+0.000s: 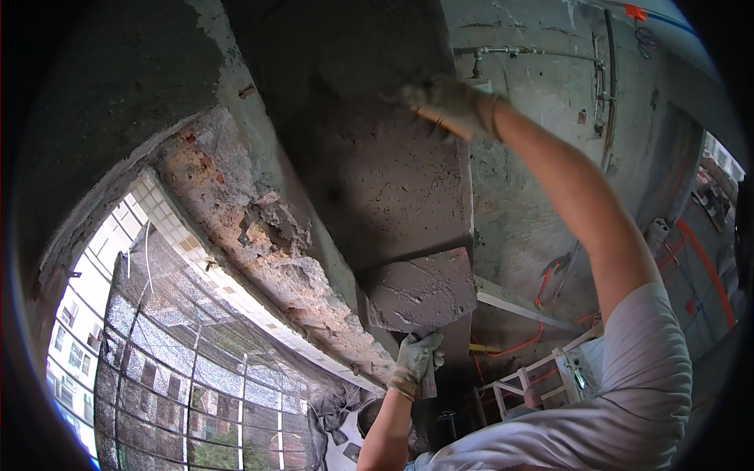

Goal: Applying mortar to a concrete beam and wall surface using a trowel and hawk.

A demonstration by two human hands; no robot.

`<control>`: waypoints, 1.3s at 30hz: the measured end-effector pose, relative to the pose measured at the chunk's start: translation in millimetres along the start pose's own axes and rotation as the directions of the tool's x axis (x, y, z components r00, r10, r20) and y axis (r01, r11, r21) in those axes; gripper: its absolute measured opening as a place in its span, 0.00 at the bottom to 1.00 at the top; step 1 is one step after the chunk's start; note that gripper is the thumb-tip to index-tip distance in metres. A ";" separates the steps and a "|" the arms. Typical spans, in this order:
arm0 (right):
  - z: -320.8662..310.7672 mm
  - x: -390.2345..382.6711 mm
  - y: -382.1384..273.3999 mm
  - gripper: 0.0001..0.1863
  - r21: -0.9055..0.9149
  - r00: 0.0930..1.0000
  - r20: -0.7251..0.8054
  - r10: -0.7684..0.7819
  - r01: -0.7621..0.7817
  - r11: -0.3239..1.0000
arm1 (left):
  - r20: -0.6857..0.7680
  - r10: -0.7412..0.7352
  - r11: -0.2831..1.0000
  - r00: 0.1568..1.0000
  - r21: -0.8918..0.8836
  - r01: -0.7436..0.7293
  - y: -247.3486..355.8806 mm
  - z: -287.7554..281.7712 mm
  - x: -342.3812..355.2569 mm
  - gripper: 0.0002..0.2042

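Observation:
My gloved left hand (416, 363) is closed at the lower edge of a plasterer's hawk (422, 292). Wet grey mortar is smeared over the hawk's face, and its top edge lies close to the wall. Higher up and to the right, my gloved right hand (459, 108) grips a plastering trowel (444, 122), of which only a yellow-orange strip shows plainly. Motion blurs this hand, and the blade is hard to make out. It is up against a strip of dark, damp render (393, 177) pitted with small holes. My right arm reaches up across the view.
Broken masonry (271, 239) edges the window opening at left, with dark netting (196, 330) and bars outside. Pipes (542, 52) run along the grey wall at right. Below right are an orange hose (528, 343) and a pale wooden frame (514, 388).

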State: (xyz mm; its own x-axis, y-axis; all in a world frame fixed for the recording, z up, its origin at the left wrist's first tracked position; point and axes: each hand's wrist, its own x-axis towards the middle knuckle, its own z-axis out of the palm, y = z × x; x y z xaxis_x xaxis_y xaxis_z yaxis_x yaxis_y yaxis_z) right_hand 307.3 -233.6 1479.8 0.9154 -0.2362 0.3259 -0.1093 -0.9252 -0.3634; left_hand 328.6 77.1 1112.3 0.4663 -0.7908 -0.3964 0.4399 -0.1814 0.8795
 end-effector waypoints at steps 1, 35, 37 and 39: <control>12.6 -19.2 -43.8 0.32 0.221 0.986 0.035 0.164 -0.168 0.961 | -0.010 -0.006 1.000 1.000 0.001 0.006 -0.1 -2.7 3.0 0.08; 221.2 -159.4 44.0 0.29 0.599 0.815 0.414 0.405 -0.579 0.554 | -0.069 -0.121 0.979 0.990 -0.176 0.107 -84.0 -28.0 -54.5 0.07; 253.1 -193.3 67.3 0.27 0.645 0.726 0.633 0.267 -0.686 0.337 | -0.021 -0.057 0.993 0.998 -0.107 0.055 -96.4 -41.7 -55.5 0.08; 277.9 -225.3 49.6 0.26 0.483 0.585 0.784 0.208 -0.785 0.387 | -0.039 -0.076 0.990 0.996 -0.123 0.071 -106.8 -50.4 -68.3 0.08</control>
State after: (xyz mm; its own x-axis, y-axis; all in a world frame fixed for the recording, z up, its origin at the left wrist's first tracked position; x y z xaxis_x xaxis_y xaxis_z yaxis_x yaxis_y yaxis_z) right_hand 203.3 -143.7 1145.8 0.8162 -0.0980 -0.5694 -0.5743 -0.0295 -0.8181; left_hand 288.5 179.9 1032.2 0.4609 -0.7515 -0.4720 0.5626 -0.1640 0.8103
